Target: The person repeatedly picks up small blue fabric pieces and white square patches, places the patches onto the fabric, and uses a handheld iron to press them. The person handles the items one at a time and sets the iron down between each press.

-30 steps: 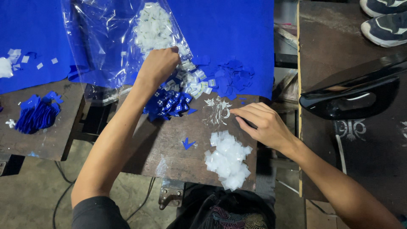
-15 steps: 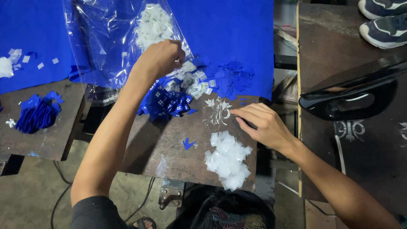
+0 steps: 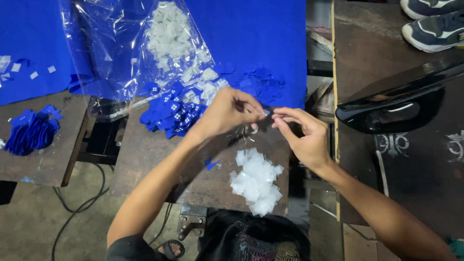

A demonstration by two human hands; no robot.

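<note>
fingers [image 3: 254,107] of the left hand [image 3: 227,112] are pinched nearly closed, and the fingers [image 3: 285,121] of the right hand [image 3: 307,140] are pinched the same way; both sets of tips meet on one small piece [image 3: 267,112] held in the air between them, just above the middle of the brown tabletop [image 3: 145,159]. the small piece is mostly hidden by the fingertips, so its colour and shape cannot be told for sure.

just below the hands lies a loose heap of white squares [image 3: 256,180] on the tabletop, with a single blue scrap [image 3: 210,164] to its left. beside the left wrist, at the tabletop's far edge, sits a pile of blue tabs with white patches [image 3: 174,113]. behind that, a clear plastic bag [image 3: 121,53] with more white squares inside rests on blue cloth [image 3: 251,38]. another bundle of blue pieces [image 3: 31,130] lies on a second board well off to the left.

half a second ago the left hand was up at the mouth of the bag, well apart from the right, which rested by the white heap. now the left has come down and the right has lifted to meet it.
</note>
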